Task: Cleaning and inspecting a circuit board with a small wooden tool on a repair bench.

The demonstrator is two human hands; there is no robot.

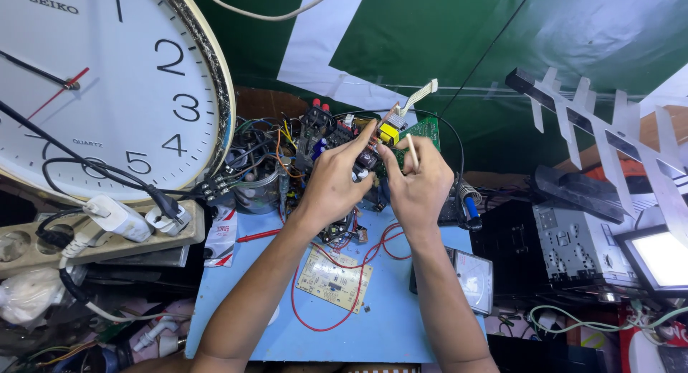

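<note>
— What are your hands doing above the blue board (401, 308)?
— My left hand (331, 187) is pinching the green circuit board (427, 129); my right hand (416, 183) is gripping a thin stick (412, 151), probing. Steadiness is needed next.

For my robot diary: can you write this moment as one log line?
left hand: holds circuit board assembly | right hand: holds thin stick | below: tan board, red wire, blue mat

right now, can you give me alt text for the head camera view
Two bare hands hold up a wired green circuit board over a blue work surface: the left hand grips it, and the right hand holds a thin pale stick. A beige circuit board with red wires lies below, a large wall clock at left.
</note>
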